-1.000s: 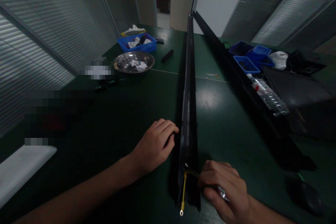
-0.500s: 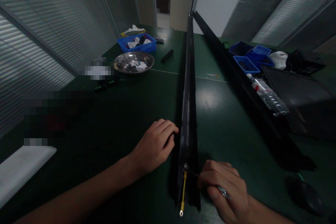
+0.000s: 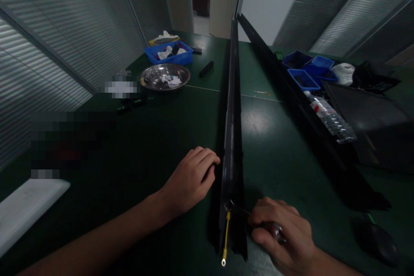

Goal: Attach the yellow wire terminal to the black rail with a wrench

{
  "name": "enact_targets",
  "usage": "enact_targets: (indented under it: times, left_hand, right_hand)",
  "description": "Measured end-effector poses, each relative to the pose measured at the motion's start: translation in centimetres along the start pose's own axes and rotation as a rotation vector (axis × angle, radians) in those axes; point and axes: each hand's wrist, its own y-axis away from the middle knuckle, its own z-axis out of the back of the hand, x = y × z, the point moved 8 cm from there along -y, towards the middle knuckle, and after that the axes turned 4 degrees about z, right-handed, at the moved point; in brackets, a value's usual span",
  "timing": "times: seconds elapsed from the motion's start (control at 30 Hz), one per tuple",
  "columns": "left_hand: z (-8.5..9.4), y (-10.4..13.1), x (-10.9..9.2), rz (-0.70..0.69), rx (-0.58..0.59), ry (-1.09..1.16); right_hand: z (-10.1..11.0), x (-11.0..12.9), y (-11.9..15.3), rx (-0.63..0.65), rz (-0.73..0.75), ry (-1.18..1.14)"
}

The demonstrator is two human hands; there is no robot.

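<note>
The right hand's fingers point(image 3: 267, 215) are closed around a slim metal tool point(image 3: 278, 233), whose far tip reaches left into the near end of a long black rail point(image 3: 229, 138). The tip meets the rail just beyond a short yellow wire point(image 3: 227, 235) ending in a ring. The tool lies crosswise, while rail and wire run near to far. The right hand is nearer the wire; the left hand point(image 3: 194, 177) rests farther along, at the rail's left side, fingers loosely bent; whether they touch or grip the rail is unclear. Outward on the green worktop point(image 3: 155, 133) are a steel dish point(image 3: 155, 83), far left, and a second rail point(image 3: 300, 108), on the right.
</note>
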Motion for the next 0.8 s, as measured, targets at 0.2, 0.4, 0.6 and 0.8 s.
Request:
enact_targets:
  times: [0.2, 0.4, 0.6, 0.8]
  left_hand:
    - [-0.05, 0.03, -0.06, -0.009, 0.001, -0.01]
    - [-0.05, 0.07, 0.03, -0.008, 0.002, -0.009]
    - [-0.17, 0.1, 0.19, 0.001, 0.01, -0.013]
    - [-0.25, 0.09, 0.19, -0.004, 0.013, -0.01]
  right_hand:
    - [0.34, 0.24, -0.12, -0.018, 0.0, 0.019]
    - [0.49, 0.47, 0.25, -0.017, 0.038, -0.025]
    - [0.37, 0.43, 0.28, 0.015, 0.045, -0.006]
    - [0.2, 0.56, 0.25, -0.006, 0.072, -0.025]
